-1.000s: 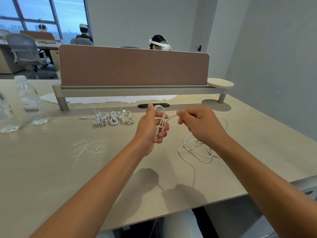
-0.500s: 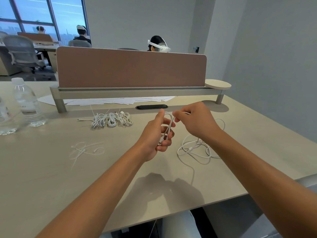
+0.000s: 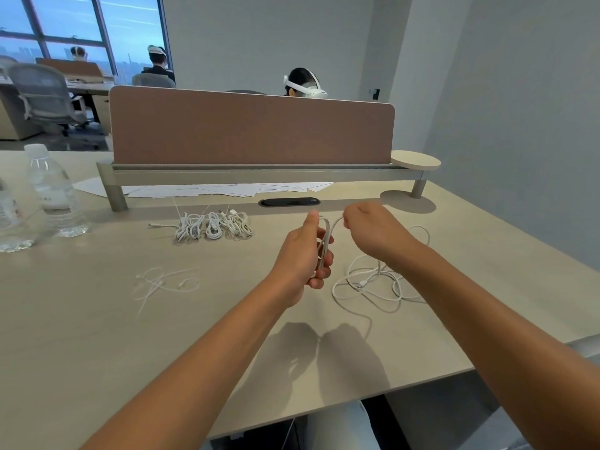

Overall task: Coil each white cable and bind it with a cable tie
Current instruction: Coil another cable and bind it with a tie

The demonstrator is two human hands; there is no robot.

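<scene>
White charging cable [image 3: 367, 280] is what I'm mid-coil on rn, most of it still a loose tangle on the pale wood-grain desk [image 3: 81, 319], just right of my hands and partly under the right forearm. Left hand [image 3: 303, 254] is curled round a couple of loops already made, thumb up top, fingers wrapped on the strands. Right hand [image 3: 373, 232] is just beside it, fingers closed in a pinch on the run of cable arcing over from the left hand's loops, feeding the next turn.

Rest of the job: a row of already bundled white cables [image 3: 214, 225] sits further back near the brown fabric divider panel [image 3: 251, 128], so a few are done imo. Thin translucent cable ties [image 3: 162, 284] lie loose on the desk, well apart to the left of the left hand. Two clear plastic water bottles [image 3: 53, 193] at the far left edge, white paper sheets [image 3: 211, 190] under the divider rail.

What could go wrong, afaict:
- the slack on the desk looks crossed over itself, so pulling the next turn could drag a knot up into the coil
- loops in the left hand are held only by curled fingers; loosen the grip to reach for a tie and they prob spring open
- ties are a stretch away, so I'd have to hold the whole coil one-handed while grabbing one
- can't tell where the free plug end is; if it snags, the pull gets jerky
</scene>
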